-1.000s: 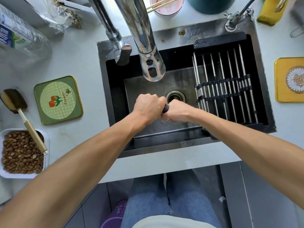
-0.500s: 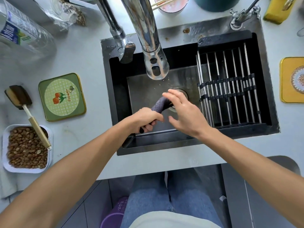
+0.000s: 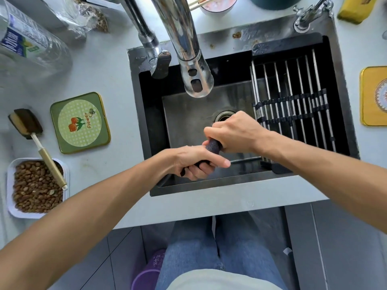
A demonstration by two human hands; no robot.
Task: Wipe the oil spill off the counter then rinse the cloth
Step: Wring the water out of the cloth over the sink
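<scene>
A dark purple-grey cloth (image 3: 213, 145), rolled into a tight twist, hangs over the basin of the black sink (image 3: 142, 130). My left hand (image 3: 194, 162) grips its near end, fingers curled under it. My right hand (image 3: 234, 132) grips the far end, close to the drain (image 3: 224, 115). Only a short piece of cloth shows between the two fists. The chrome tap spout (image 3: 194, 80) hangs above the basin; no water stream is visible.
A roll-up drying rack (image 3: 293, 101) covers the sink's right half. On the left counter lie a green flower coaster (image 3: 80, 122), a sponge brush (image 3: 27, 126) and a tray of nuts (image 3: 35, 189). A yellow coaster (image 3: 374, 97) lies at the right, a plastic bottle (image 3: 27, 45) at the far left.
Half a second ago my right hand was open above the cloth; now it grips the far end. Both fists have shifted slightly toward the sink's front right.
</scene>
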